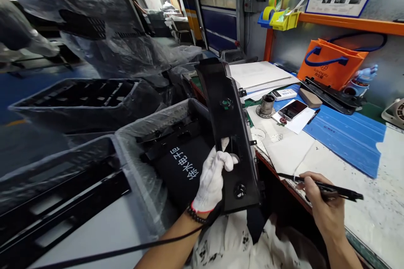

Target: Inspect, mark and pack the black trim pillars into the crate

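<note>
My left hand (213, 176), in a white glove, grips a long black plastic panel (227, 109) by its near end and holds it upright over my lap. The panel has a green clip near its middle and a round fastener low down. My right hand (325, 206), bare, rests at the workbench's front edge with its fingers closed on a thin black brush-like tool (334, 188) that points right. The two hands are apart.
The workbench (362, 201) holds a blue sheet (344, 134), a phone on paper (293, 109), a small metal cup (267, 104), another black part (331, 94) and an orange bag (331, 65). Plastic-lined bins of black parts (176, 151) stand at left. A person stands far back.
</note>
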A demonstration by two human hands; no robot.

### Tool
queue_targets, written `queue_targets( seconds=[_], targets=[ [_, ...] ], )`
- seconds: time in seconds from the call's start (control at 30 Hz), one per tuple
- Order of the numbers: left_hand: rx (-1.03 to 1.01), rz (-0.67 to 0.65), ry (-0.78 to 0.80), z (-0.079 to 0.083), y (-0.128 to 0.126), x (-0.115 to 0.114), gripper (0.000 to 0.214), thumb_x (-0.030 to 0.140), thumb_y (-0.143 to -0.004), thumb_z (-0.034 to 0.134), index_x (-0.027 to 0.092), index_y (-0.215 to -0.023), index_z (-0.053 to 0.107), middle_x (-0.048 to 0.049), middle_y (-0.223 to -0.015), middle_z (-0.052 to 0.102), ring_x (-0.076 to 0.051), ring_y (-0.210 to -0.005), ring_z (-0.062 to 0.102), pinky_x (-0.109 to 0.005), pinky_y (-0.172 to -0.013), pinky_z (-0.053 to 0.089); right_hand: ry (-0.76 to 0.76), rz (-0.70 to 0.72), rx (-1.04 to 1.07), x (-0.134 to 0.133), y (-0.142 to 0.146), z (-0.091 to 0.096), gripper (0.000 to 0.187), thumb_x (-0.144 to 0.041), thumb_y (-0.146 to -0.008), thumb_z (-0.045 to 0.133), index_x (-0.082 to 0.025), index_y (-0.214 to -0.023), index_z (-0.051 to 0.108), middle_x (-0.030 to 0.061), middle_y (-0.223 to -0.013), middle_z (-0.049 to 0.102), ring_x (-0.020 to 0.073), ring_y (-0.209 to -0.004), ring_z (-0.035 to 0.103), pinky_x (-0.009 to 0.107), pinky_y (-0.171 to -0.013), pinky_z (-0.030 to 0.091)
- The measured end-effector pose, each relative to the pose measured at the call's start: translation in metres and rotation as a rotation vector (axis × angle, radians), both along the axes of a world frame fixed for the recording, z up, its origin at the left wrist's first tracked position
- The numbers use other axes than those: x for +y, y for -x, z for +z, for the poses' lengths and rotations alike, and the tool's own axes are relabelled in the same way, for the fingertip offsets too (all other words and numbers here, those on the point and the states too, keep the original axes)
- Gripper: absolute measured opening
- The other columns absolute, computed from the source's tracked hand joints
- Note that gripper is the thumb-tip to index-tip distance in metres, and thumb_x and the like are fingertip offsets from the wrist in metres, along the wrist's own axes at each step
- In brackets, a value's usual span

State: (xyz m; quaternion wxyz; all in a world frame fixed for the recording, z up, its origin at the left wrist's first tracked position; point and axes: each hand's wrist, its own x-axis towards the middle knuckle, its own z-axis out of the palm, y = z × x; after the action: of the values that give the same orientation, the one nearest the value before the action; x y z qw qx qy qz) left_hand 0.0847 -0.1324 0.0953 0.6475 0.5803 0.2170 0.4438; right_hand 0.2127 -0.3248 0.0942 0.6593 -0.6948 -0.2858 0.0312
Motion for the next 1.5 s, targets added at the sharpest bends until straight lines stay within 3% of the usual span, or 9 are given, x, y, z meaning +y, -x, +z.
queue_targets(
  seconds=[0.17,0.4,0.6,0.77,0.93,1.1,1.23,1.37,1.5],
  targets=[
    [-0.009,-0.117,0.051,-0.001,0.0,-0.013,0.042,0.058,-0.081,0.063,0.019,-0.096,0.063,0.0045,-0.054,0.048,-0.016,-0.064,0.053,-0.029,-0.074,0.045,-0.149,0.033,0.019,0.01,0.0,0.013,0.013,-0.034,-0.088,0.067,-0.022,-0.086,0.073,0.0003,-0.07,0.067,0.0155,-0.059,0.065,0.016,-0.053,0.053],
    [0.05,-0.275,0.002,-0.018,0.007,-0.019,0.047,0.057,-0.088,0.052,0.018,-0.062,0.053,0.0007,-0.059,0.05,-0.015,-0.067,0.051,-0.027,-0.07,0.039,-0.134,0.084,-0.105,0.018,-0.008,0.014,0.009,-0.029,-0.091,0.064,-0.024,-0.089,0.071,0.0008,-0.076,0.068,0.0156,-0.066,0.066,0.018,-0.058,0.052],
    [0.079,-0.4,0.03,-0.023,0.012,-0.026,0.05,0.059,-0.089,0.049,0.018,-0.061,0.051,-0.0007,-0.063,0.053,-0.014,-0.064,0.048,-0.028,-0.07,0.037,-0.259,-0.096,-0.074,0.028,-0.03,0.031,0.022,-0.04,-0.087,0.068,-0.018,-0.091,0.07,0.0044,-0.072,0.066,0.0108,-0.047,0.045,0.021,-0.042,0.035],
    [0.071,-0.477,0.044,-0.023,0.017,-0.033,0.053,0.061,-0.088,0.048,0.018,-0.057,0.047,-0.0011,-0.059,0.05,-0.016,-0.062,0.047,-0.029,-0.068,0.038,-0.311,-0.066,-0.041,0.049,-0.05,0.048,0.032,-0.046,-0.085,0.068,-0.014,-0.093,0.068,0.0061,-0.071,0.065,0.01,-0.045,0.037,0.022,-0.042,0.026],
    [0.083,-0.351,0.003,-0.023,0.021,-0.026,0.046,0.053,-0.093,0.044,0.019,-0.064,0.052,-0.0026,-0.067,0.053,-0.017,-0.068,0.05,-0.032,-0.078,0.039,-0.279,-0.063,-0.09,0.035,-0.036,0.042,0.028,-0.042,-0.09,0.063,-0.016,-0.098,0.067,0.0046,-0.071,0.066,0.0097,-0.042,0.035,0.022,-0.039,0.025],
    [-0.064,-0.228,0.08,-0.018,0.008,-0.021,0.028,0.045,-0.092,0.051,0.018,-0.088,0.058,0.0005,-0.069,0.049,-0.018,-0.076,0.053,-0.033,-0.085,0.039,-0.031,0.162,-0.26,0.016,0.011,0.021,0.009,-0.029,-0.089,0.064,-0.022,-0.093,0.065,0.0023,-0.08,0.066,0.0173,-0.063,0.06,0.025,-0.055,0.047],
    [-0.082,-0.219,0.112,-0.019,0.0,-0.024,0.029,0.045,-0.092,0.053,0.017,-0.095,0.059,0.0003,-0.07,0.05,-0.018,-0.077,0.053,-0.033,-0.086,0.039,0.065,0.255,-0.321,0.022,0.032,0.008,0.011,-0.025,-0.091,0.058,-0.021,-0.081,0.057,-0.0022,-0.066,0.057,0.0136,-0.053,0.054,0.021,-0.048,0.043],
    [-0.033,-0.258,0.061,-0.018,0.001,-0.028,0.029,0.044,-0.094,0.048,0.017,-0.089,0.058,0.0,-0.07,0.049,-0.017,-0.078,0.052,-0.032,-0.086,0.038,0.075,0.302,-0.384,0.031,0.033,0.003,0.006,-0.022,-0.092,0.055,-0.02,-0.09,0.061,0.0013,-0.076,0.063,0.0162,-0.063,0.062,0.024,-0.057,0.05],
    [-0.02,-0.254,0.09,-0.016,0.002,-0.029,0.034,0.047,-0.093,0.049,0.017,-0.107,0.055,0.0007,-0.069,0.048,-0.018,-0.074,0.05,-0.032,-0.079,0.04,0.062,0.326,-0.411,0.034,0.033,0.003,0.007,-0.021,-0.091,0.055,-0.02,-0.089,0.062,0.0,-0.074,0.064,0.0152,-0.061,0.063,0.022,-0.059,0.052]
  ],
)
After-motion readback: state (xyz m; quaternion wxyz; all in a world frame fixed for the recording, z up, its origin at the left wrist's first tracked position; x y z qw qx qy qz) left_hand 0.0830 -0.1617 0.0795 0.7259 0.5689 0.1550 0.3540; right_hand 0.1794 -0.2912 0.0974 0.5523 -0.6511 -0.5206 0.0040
